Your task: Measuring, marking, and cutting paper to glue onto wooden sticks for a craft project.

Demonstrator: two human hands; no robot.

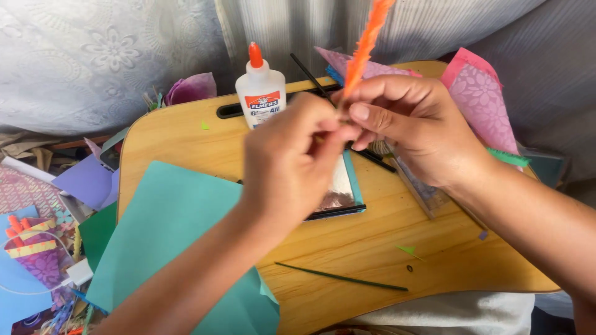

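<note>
1. Both grips are pinched shut on one thing. The right hand point(416, 127) holds the fuzzy stick point(365, 44) between thumb and fingers. The left hand point(295, 164) pinches it just below, so the two hands touch.

2. To do this well, I think the right hand should hold firm and not slide. Then the left fingertips can do the small twisting work down low.

3. Keep the pinch close to the working spot. A fuzzy stick bends easily, so a far-away hold would let it flop.

4. Work up in the air, above the bench point(347, 248), away from the glue bottle point(261, 93) just behind the hands.

5. The stick is bright orange, thin and fluffy. It points up from the fingers and leans a little to the right, past the top of the picture.

6. Its bottom end is hidden inside the fingers, so I cannot tell its shape there.

7. Teal paper point(167, 236) lies on the left side of the bench. A thin green stick point(341, 279) lies near the front edge. Pink paper point(481, 99) sits behind the right hand.
</note>
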